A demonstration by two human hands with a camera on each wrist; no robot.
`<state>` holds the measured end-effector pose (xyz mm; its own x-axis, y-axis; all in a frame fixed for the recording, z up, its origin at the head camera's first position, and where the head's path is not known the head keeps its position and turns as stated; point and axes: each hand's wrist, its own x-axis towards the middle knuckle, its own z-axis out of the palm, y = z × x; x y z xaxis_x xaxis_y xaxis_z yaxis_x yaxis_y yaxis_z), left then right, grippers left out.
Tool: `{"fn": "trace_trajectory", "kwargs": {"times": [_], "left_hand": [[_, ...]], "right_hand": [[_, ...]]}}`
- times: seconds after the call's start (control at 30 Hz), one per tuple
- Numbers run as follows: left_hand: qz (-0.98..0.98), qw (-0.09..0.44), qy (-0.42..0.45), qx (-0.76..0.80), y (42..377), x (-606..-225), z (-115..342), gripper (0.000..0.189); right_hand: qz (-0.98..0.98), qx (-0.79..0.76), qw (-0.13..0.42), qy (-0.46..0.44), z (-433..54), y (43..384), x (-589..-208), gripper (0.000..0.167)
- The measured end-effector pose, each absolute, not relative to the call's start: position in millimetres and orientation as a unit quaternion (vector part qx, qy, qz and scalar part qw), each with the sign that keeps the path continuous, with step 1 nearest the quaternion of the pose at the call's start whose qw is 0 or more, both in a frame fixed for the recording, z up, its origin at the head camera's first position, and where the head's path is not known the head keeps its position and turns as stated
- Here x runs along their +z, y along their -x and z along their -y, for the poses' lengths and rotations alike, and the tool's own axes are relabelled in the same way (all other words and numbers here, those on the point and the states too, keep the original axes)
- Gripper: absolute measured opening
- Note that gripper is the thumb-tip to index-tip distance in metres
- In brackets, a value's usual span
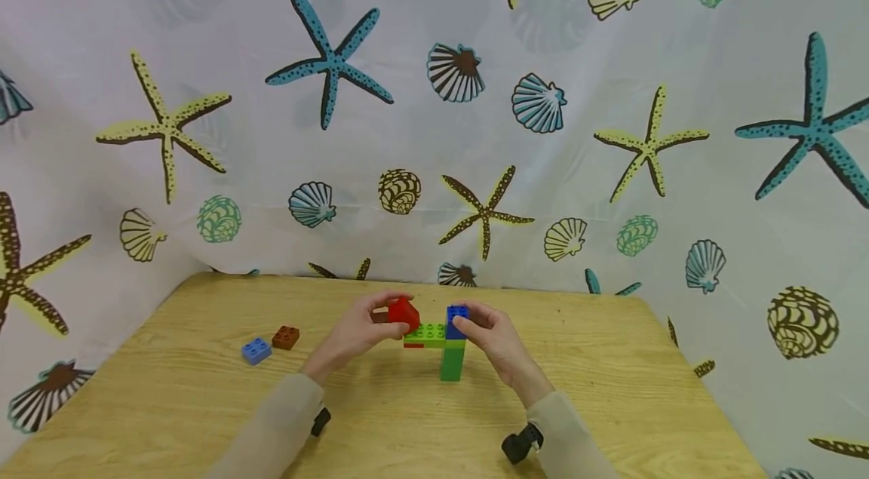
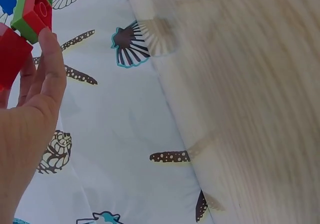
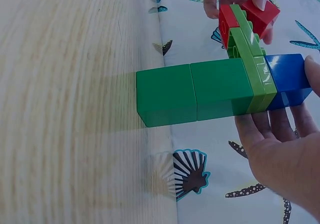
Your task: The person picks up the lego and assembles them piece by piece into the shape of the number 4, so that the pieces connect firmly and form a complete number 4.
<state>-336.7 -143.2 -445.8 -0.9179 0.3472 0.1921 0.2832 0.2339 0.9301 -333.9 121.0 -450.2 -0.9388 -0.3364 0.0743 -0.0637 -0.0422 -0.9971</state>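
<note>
Sleeves (image 1: 274,422) bottom-frame; centre, left hand (image 1: 358,330) pinches red Duplo-style brick (image 1: 403,313), right hand (image 1: 501,339) blue brick (image 1: 454,320); probably light, stiff, so grab the sides.

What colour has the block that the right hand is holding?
The block in the right hand is blue; it shows best in the right wrist view.
</note>
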Motion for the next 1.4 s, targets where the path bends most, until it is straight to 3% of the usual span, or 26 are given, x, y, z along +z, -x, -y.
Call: {"fn": "trace_trajectory", "kwargs": {"times": [0.47, 0.8, 0.97, 1.4], "left_hand": [[-0.821, 0.006, -0.269, 0.504, 331, -441, 133, 0.05], [-0.85, -0.045, -0.32, 0.415, 328, -448, 133, 0.079], [-0.858, -0.061, -0.33, 0.388, 327, -445, 132, 0.079], [-0.855, -0.043, -0.325, 0.402, 330, -440, 132, 0.071]], "right_hand": [[-0.681, -0.71, 0.097, 0.149, -121, 333, -449, 0.056], [-0.684, -0.707, 0.094, 0.152, -121, 334, -451, 0.052], [-0.69, -0.702, 0.092, 0.148, -122, 334, -449, 0.05], [-0.695, -0.699, 0.095, 0.138, -121, 333, -449, 0.056]]}}
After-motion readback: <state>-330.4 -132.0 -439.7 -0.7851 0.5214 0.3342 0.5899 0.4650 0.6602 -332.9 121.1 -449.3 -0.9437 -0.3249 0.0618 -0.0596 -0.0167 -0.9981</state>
